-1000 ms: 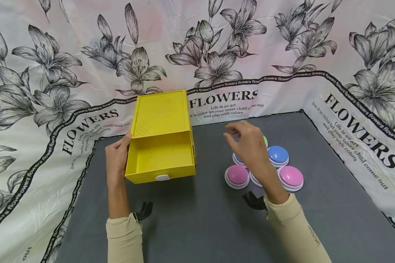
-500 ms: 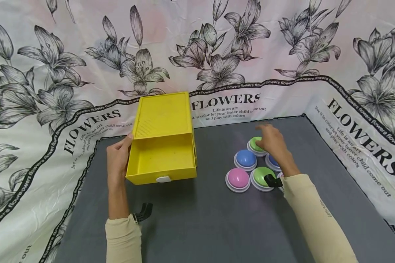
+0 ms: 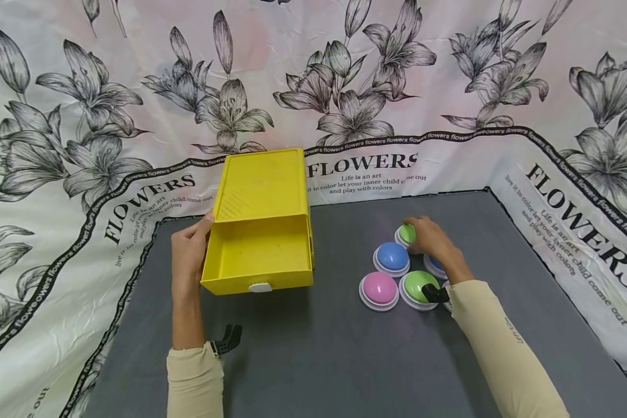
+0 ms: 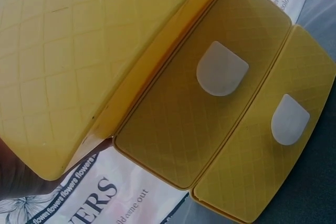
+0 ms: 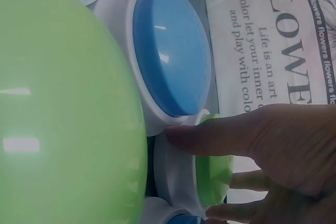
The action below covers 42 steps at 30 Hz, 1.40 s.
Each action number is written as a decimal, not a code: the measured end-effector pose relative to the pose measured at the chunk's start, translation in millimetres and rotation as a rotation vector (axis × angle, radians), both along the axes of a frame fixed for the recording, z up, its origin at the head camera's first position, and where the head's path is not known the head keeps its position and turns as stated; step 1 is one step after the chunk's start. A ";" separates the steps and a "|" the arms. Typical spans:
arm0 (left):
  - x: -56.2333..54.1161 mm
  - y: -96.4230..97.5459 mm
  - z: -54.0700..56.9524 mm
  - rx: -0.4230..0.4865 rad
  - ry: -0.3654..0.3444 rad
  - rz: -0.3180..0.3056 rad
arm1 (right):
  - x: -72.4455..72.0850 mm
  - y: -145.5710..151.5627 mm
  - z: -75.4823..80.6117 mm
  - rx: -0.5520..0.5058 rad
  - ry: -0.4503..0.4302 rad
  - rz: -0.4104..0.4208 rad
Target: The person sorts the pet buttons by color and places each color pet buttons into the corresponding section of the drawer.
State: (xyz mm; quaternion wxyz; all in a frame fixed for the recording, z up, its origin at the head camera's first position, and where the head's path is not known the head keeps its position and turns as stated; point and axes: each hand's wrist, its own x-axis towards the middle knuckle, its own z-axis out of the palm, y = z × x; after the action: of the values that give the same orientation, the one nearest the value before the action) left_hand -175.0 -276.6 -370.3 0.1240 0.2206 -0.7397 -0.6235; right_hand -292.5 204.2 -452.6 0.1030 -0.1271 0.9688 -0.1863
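Note:
My left hand (image 3: 188,249) holds the left side of a yellow drawer box (image 3: 263,188). Its top drawer (image 3: 261,278) is pulled out, and the bare inside shows in the head view. Two closed drawers (image 4: 173,87) with white knobs appear below it in the left wrist view. Over on the right, my right hand (image 3: 435,239) grips the farthest green domed button (image 3: 407,233) by its white base. In the right wrist view the thumb lies on the near side of that green button (image 5: 214,182), fingers on the far side.
Beside the gripped button is a blue button (image 3: 392,256). Nearer are a pink button (image 3: 379,288) and another green button (image 3: 420,286); a second blue button (image 3: 436,265) is partly hidden by the right wrist. Flower-printed cloth (image 3: 366,168) borders the grey tabletop (image 3: 319,360).
My right hand moved right and away over the buttons, then lowered onto the far green button and took hold of it. My left hand and the drawer box stay nearly still.

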 end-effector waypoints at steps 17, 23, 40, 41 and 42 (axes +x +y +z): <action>-0.4 1.7 0.5 -0.017 0.001 -0.003 | -0.8 -0.9 8.3 -0.029 0.081 -0.035; -0.3 1.8 0.6 -0.009 -0.001 0.002 | 11.0 -5.1 33.1 -0.026 0.113 -0.107; -0.2 1.2 -1.0 0.006 0.007 -0.003 | 57.6 -51.0 120.8 -0.068 0.258 -0.045; 0.0 0.9 -1.2 0.006 0.008 -0.002 | 61.8 -56.0 127.5 -0.077 0.258 -0.042; 0.2 0.6 -1.3 0.005 0.007 0.000 | 65.4 -61.3 133.7 -0.085 0.257 -0.037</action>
State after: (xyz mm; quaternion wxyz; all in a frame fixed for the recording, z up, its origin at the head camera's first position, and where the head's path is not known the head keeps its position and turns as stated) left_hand -174.8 -275.9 -371.6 0.1259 0.2188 -0.7377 -0.6261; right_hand -227.1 143.0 -318.9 -0.0310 -0.1364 0.9674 -0.2113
